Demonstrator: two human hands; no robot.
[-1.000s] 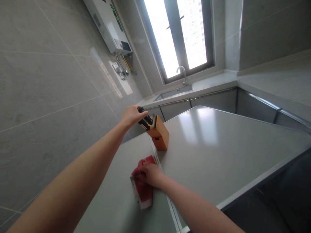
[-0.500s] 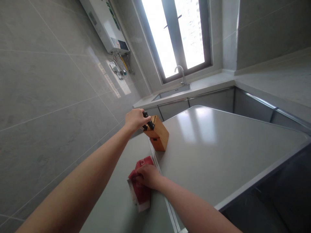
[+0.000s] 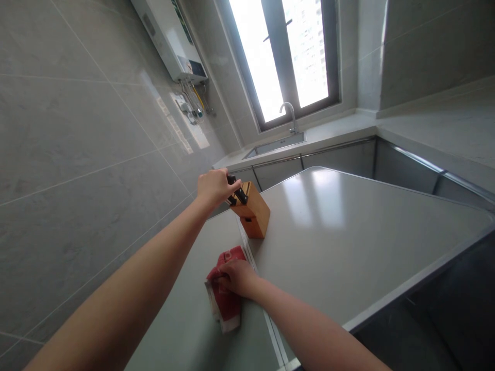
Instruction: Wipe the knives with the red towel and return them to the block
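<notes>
My left hand [image 3: 215, 188] closes around the black knife handles [image 3: 236, 190], which stick out of the top of a wooden knife block [image 3: 254, 216]. The block stands tilted in this view, on a pale grey countertop [image 3: 348, 242]. Lower down, my right hand [image 3: 240, 278] presses onto a red and white cloth [image 3: 225, 301] lying on the counter. The fingers hide the cloth's middle. The blades are hidden inside the block.
A thin seam runs along the countertop beside the cloth. Behind the counter are grey cabinets, a steel sink [image 3: 276, 145] with a curved faucet [image 3: 288, 116], and a bright window [image 3: 286, 56]. A wall-mounted water heater [image 3: 170, 41] hangs on the tiled wall.
The black handles sit lower in the block than a second ago, with my left hand closer to it. My right hand and the cloth have shifted slightly on the counter.
</notes>
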